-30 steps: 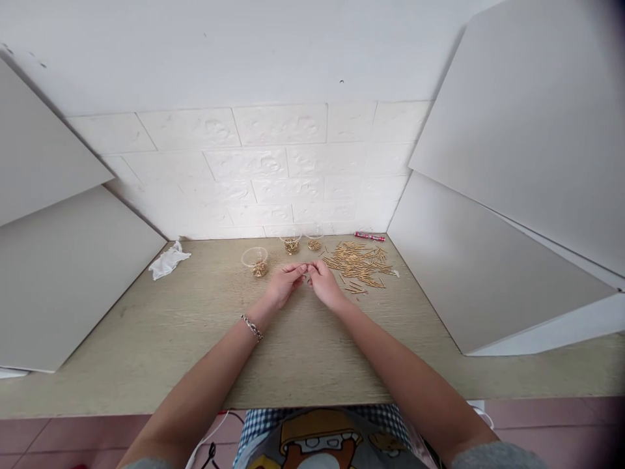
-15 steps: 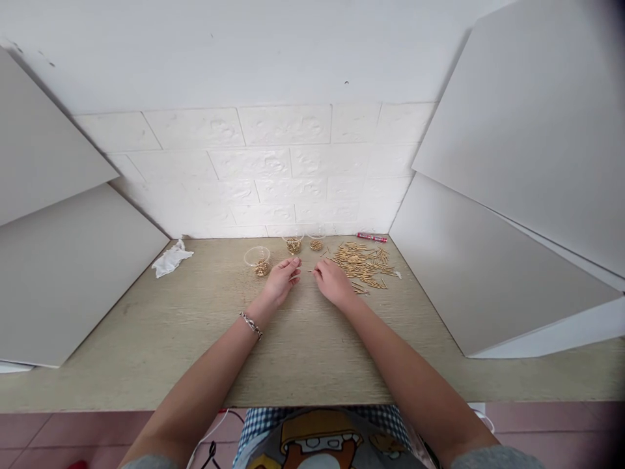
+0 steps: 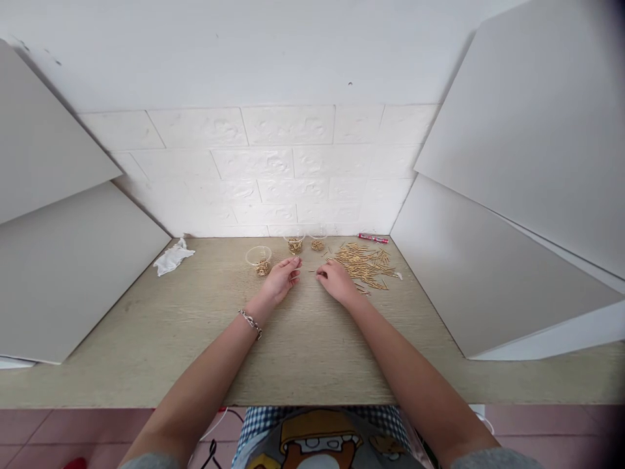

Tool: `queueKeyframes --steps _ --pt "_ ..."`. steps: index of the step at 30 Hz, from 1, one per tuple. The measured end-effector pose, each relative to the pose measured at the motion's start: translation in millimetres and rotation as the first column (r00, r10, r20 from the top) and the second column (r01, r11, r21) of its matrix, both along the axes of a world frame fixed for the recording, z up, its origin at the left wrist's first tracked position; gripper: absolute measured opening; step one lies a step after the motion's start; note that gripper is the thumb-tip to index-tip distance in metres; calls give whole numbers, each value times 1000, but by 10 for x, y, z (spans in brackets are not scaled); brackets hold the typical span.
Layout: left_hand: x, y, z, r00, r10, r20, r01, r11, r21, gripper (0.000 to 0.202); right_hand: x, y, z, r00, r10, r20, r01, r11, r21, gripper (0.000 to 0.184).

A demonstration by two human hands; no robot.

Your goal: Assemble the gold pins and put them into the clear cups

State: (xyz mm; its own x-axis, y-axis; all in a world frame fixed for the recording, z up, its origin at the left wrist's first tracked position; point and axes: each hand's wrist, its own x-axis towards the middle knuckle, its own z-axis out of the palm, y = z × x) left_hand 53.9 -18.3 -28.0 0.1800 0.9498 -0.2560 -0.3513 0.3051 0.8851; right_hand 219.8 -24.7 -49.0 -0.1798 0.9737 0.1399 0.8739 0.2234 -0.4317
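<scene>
My left hand (image 3: 279,280) rests on the wooden tabletop (image 3: 303,345), fingers loosely apart, and I see nothing in it. It lies just right of a clear plastic cup (image 3: 259,258) holding small gold parts. My right hand (image 3: 336,281) is a short gap to the right, its fingers pinched on a thin gold pin (image 3: 311,271) that points left. A loose pile of gold pins (image 3: 362,263) lies right beside and behind the right hand. Two more clear cups (image 3: 295,241) (image 3: 317,241) with gold parts stand by the back wall.
A crumpled white tissue (image 3: 172,258) lies at the back left. A red pen (image 3: 372,238) lies at the back right by the wall. Grey panels (image 3: 73,273) (image 3: 478,280) wall in both sides. A bracelet (image 3: 250,322) is on my left wrist.
The hands, joined at the fingertips a second ago, have drawn apart. The left went left toward the cup, the right went slightly right with the pin.
</scene>
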Motion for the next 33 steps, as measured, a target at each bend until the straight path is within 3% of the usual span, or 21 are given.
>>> queueKeyframes --steps 7,13,16,18,21,26,33 --pt "-4 -4 14 1000 -6 -2 6 1000 -3 20 32 20 -17 999 24 -35 -23 1000 8 16" --pt "-9 -6 14 1000 -12 17 12 1000 -6 21 45 37 21 936 -93 -338 94 995 -12 29" --pt "-8 -11 18 1000 -13 22 13 1000 -5 20 58 34 58 901 -163 -402 160 986 -42 32" --pt "-8 -13 19 1000 -16 24 16 1000 -9 18 57 24 76 902 -149 -405 155 988 -17 32" --pt "-8 -14 14 999 -29 29 30 999 -19 15 27 -11 95 926 -31 -376 70 993 91 35" --pt "4 -18 -15 991 -116 70 118 993 -26 14 -64 -105 103 955 136 -263 -58 957 284 40" --pt "68 -52 -48 968 -209 135 216 976 -32 16 -114 -158 87 979 125 -159 -65 938 339 29"
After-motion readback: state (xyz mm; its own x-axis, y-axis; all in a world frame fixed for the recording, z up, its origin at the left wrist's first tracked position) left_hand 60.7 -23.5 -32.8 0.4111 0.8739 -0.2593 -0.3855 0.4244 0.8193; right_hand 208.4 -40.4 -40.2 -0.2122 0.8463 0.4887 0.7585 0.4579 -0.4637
